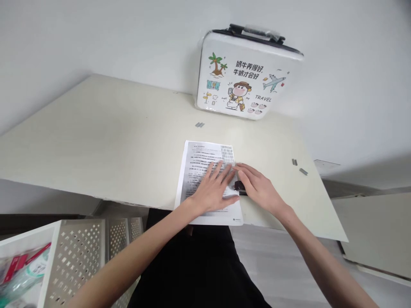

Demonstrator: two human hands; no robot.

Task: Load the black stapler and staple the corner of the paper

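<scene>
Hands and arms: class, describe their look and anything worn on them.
The left hand and right hand are bare, no gloves, rings or watches visible. Both forearms are slim, with no sleeves in view. Black clothing shows between them.

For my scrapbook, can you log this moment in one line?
left hand: flat on paper | right hand: over stapler | case: beyond paper

The white rectangular printed sheet (194, 176) is smooth, matt paper. The small dark tool (239, 185) at its edge appears glossy. Short grey strips (198, 125) look metallic. The cream tabletop (128, 132) is smooth, low-sheen. Wrinkled clear plastic film (261, 32) wraps the white cartoon-printed case (224, 96). The beige perforated basket (80, 246) appears plastic; the black trousers (192, 265), matt cloth.
</scene>
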